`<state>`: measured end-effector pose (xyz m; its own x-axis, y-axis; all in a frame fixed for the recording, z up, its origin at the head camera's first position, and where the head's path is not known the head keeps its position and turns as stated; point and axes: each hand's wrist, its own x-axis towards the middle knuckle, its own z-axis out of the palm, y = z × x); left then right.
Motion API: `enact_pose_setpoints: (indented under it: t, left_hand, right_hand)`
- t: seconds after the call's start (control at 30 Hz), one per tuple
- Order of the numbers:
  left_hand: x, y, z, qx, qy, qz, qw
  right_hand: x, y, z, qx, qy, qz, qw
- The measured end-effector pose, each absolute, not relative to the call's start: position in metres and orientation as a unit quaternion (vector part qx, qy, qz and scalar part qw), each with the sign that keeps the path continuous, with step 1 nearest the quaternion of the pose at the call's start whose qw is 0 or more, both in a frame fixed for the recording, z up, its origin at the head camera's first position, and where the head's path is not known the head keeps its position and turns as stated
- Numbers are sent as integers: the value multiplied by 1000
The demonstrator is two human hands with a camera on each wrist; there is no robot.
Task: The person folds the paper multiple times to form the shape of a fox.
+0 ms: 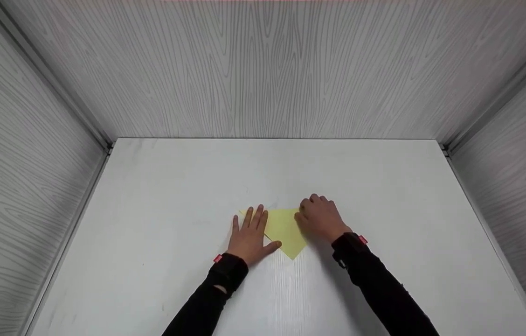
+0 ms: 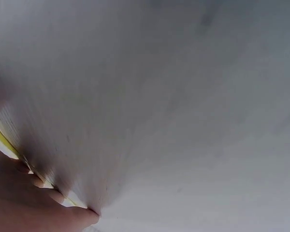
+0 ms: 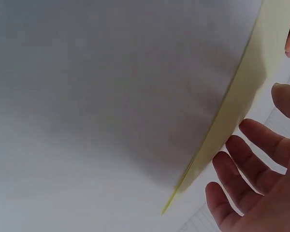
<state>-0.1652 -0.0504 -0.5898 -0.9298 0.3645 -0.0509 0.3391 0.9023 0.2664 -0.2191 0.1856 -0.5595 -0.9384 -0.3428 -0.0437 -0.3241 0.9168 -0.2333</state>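
Left hand (image 1: 251, 240) ungripping, fingers spread over left part of yellow paper (image 1: 285, 228); right hand (image 1: 321, 218) curled at paper's right edge, pinch unclear. Best: even left pressure, light right touch.

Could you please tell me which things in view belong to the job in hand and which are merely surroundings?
Part of the job:
yellow paper
left hand, fingers spread on the paper
right hand, at the paper's right side

Just surroundings:
white tabletop beneath
grey wood-grain panels
black wristbands

Booth (image 1: 510, 79): woodgrain walls (image 1: 267, 70) on three sides of a white tabletop (image 1: 165, 196)
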Motion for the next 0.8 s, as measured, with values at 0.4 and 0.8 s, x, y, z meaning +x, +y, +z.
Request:
enact_pose_setpoints:
  t: [0.4, 0.8]
  left_hand:
    - [-164, -48, -591, 178, 977, 112, 34]
    - [-162, -48, -585, 190, 974, 119, 24]
  right_hand:
    - [-242, 175, -555, -132, 978, -135, 89]
    - [-236, 173, -546, -193, 961, -194, 45]
